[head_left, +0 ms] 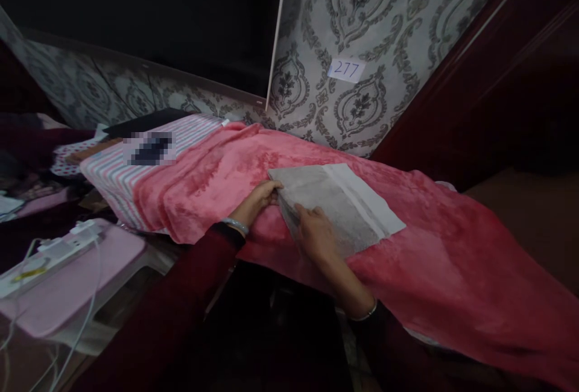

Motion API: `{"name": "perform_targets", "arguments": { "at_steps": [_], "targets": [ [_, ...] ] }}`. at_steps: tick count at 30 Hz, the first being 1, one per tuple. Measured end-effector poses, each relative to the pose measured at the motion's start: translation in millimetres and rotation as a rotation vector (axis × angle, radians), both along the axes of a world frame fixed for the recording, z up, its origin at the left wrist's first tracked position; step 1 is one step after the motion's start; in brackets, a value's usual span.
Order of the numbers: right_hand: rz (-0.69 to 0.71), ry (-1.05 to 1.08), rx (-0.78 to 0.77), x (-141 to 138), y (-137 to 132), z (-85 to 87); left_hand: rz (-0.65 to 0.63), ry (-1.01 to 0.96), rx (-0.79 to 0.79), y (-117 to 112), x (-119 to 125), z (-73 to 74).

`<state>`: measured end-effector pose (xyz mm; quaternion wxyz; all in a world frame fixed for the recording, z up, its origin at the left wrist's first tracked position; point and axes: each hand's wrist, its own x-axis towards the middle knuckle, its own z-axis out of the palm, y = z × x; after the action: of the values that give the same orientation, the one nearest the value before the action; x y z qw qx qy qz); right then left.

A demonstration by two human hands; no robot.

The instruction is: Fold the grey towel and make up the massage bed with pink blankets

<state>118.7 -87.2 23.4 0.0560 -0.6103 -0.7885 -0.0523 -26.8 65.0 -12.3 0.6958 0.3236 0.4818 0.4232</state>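
A flat, four-sided grey sheet or packet (328,202), with a white band along its far right side, lies over the pink blanket (217,175); I cannot make out its exact kind. My left hand (262,196) is closed on its left corner, thumb on top. Along its near left edge, my right hand (316,232) has curled fingers gripping the side, where the layers look slightly parted. The fingertips of both hands are partly hidden. A bracelet circles each wrist.
A striped cloth (104,169) with a blurred dark item lies at the left end. A pink stool (113,253) holds a white power strip (67,244) with trailing cables. A television (158,18) hangs behind, beside a paper marked 277 (346,70).
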Motion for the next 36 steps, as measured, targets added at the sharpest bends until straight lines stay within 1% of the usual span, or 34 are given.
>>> {"name": "perform_targets", "arguments": {
  "at_steps": [4,6,9,11,12,14,16,18,19,21,25,29,31,33,34,36],
  "targets": [
    [0.054,-0.032,0.015,-5,-7,-7.6,0.015,0.006,-0.007,-1,0,-0.6],
    [0.09,0.008,0.011,-2,-8,-7.9,0.025,0.015,-0.012,-1,1,0.4],
    [0.091,0.127,-0.017,13,2,2.5,0.035,0.022,-0.015,0,1,5.2],
    [0.07,0.162,0.016,23,14,8.7,0.045,0.026,-0.006,2,2,9.2],
    [0.069,0.157,0.027,27,19,8.8,0.054,0.029,0.003,3,3,10.7],
    [0.095,0.116,-0.001,29,28,1.7,0.083,0.043,0.031,5,5,11.3],
    [0.116,0.08,-0.066,25,32,-11.6,0.114,0.057,0.07,5,8,8.9],
    [0.125,0.076,-0.091,21,31,-24.1,0.131,0.061,0.115,3,11,5.2],
    [0.123,0.084,-0.087,19,30,-28.2,0.139,0.059,0.133,3,11,3.6],
    [0.12,0.105,-0.08,18,29,-31.2,0.152,0.058,0.149,3,11,2.1],
    [0.129,0.166,-0.077,20,29,-24.2,0.162,0.086,0.129,8,9,7.6],
    [0.153,0.251,-0.11,26,28,-16.3,0.101,0.113,0.118,5,4,19.5],
    [0.185,0.303,-0.121,33,27,-15.2,0.05,0.114,0.141,-2,0,23.8],
    [0.192,0.351,-0.094,48,24,-16.7,0.009,0.113,0.207,-9,-2,24.6],
    [0.17,0.365,-0.07,58,23,-18.4,0.005,0.118,0.245,-11,-2,23.5],
    [0.075,0.374,-0.019,84,20,-23.1,0.022,0.14,0.304,-11,0,19.2]
  ]
}}
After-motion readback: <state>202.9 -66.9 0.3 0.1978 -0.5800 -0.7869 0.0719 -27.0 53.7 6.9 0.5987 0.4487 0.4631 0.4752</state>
